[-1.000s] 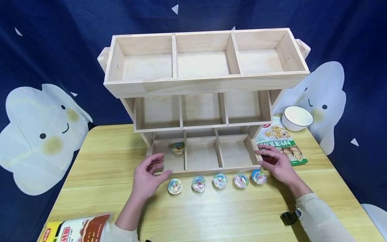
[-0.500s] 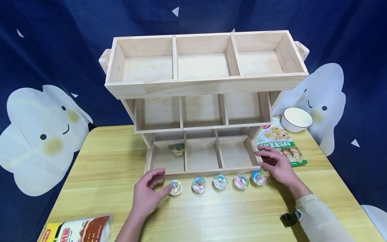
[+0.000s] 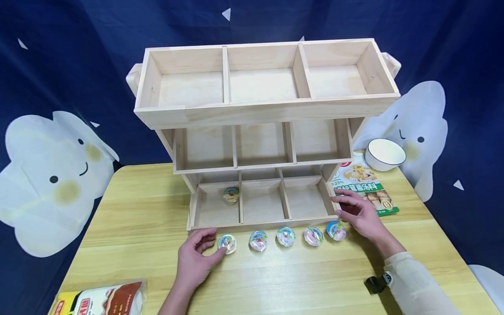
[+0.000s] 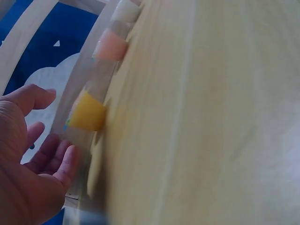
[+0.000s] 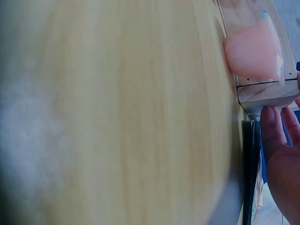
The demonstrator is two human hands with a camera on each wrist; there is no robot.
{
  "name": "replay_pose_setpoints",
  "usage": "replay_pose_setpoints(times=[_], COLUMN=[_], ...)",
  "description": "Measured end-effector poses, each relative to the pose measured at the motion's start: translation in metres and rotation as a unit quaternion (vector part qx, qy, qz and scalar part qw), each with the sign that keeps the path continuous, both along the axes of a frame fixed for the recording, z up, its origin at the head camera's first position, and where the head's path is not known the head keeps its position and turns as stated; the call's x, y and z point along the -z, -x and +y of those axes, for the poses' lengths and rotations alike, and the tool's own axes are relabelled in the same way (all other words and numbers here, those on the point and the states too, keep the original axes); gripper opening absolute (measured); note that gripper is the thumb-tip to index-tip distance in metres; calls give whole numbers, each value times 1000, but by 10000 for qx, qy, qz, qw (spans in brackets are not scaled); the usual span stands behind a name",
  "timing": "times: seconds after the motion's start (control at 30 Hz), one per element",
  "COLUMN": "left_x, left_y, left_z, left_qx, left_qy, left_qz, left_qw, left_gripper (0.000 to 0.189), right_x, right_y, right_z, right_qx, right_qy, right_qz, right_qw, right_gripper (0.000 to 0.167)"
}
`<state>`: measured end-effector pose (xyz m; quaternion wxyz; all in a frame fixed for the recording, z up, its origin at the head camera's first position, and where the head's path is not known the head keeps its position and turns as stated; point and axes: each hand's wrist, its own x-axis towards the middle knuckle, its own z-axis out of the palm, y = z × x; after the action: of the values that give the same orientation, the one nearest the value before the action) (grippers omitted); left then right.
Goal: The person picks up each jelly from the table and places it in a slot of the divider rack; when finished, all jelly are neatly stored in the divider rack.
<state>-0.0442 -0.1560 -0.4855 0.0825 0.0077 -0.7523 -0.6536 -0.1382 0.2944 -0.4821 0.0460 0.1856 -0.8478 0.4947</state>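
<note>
My left hand lies beside the leftmost jelly cup, its thumb tip overlapping the cup's edge in the head view. In the left wrist view the fingers are loosely bent and spread, with a gap before this yellow cup. My right hand rests its fingertips against the right front corner of the wooden rack. Close to them stands the rightmost jelly cup, pink in the right wrist view. Several foil-lidded cups form a row before the rack. Another jelly cup sits in the bottom left compartment.
The rack has three tiers, each with three compartments. A green and white food packet and a white bowl are behind my right hand. A brown and yellow bag lies at the front left. A blue curtain hangs behind.
My left hand has come down from over the rack's lower left compartment toward the leftmost jelly cup, its thumb now at the cup's edge. The right hand stays at the rack's corner.
</note>
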Motion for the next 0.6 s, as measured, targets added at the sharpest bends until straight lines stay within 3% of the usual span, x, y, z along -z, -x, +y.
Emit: replay_pose_setpoints(times=[0.4,0.6], left_x=[17,20], left_y=[-3,-2], left_z=[10,10], left_qx=[96,78], left_qy=[-113,79], left_qz=[208,63], left_qw=[9997,9999], left_gripper=[53,52], right_x=[0,1], right_y=[-1,0], right_z=[-1,1], right_qx=[9,72], right_qy=[16,-13], right_qz=[-86,-171], right_qw=[10000,9998], right_gripper=[33,33])
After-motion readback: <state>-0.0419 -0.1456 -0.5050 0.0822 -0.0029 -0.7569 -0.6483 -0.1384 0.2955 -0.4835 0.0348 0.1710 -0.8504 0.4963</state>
